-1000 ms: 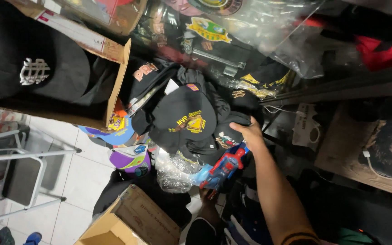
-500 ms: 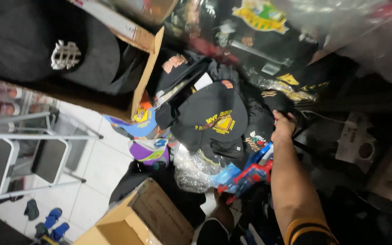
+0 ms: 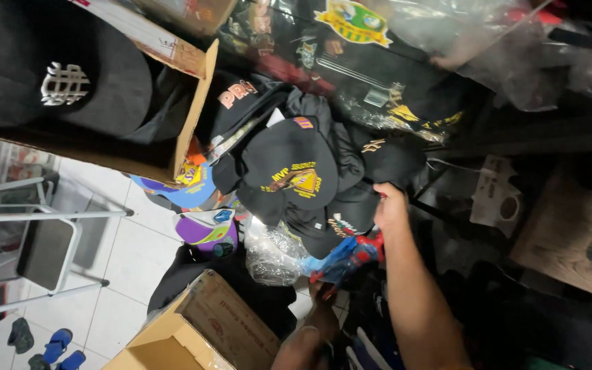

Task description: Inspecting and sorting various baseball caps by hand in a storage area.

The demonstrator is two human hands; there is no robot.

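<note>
A heap of black caps point(image 3: 296, 171) with yellow and white emblems lies in the middle of the view. My right hand point(image 3: 390, 205) reaches up from the lower right, and its fingers curl over the edge of a black cap point(image 3: 351, 216) in that heap. Lower down, my left hand point(image 3: 320, 298) is dim and partly hidden. It grips a blue and red item point(image 3: 344, 257) from below, and I cannot tell what kind of item it is. Crumpled clear plastic point(image 3: 272, 250) sits just left of that item.
A cardboard box point(image 3: 186, 116) with large black caps is at upper left, and another cardboard box point(image 3: 203, 329) is at the bottom. Blue and purple caps point(image 3: 203, 229) lie between them. Bagged goods point(image 3: 447, 41) hang above. A metal folding chair point(image 3: 29, 247) and sandals point(image 3: 56, 346) stand on white tiles at left.
The view has swung, so the heap shifts in the frame. My right hand stays at the black caps' edge and has slid slightly down. My left hand keeps the blue and red item.
</note>
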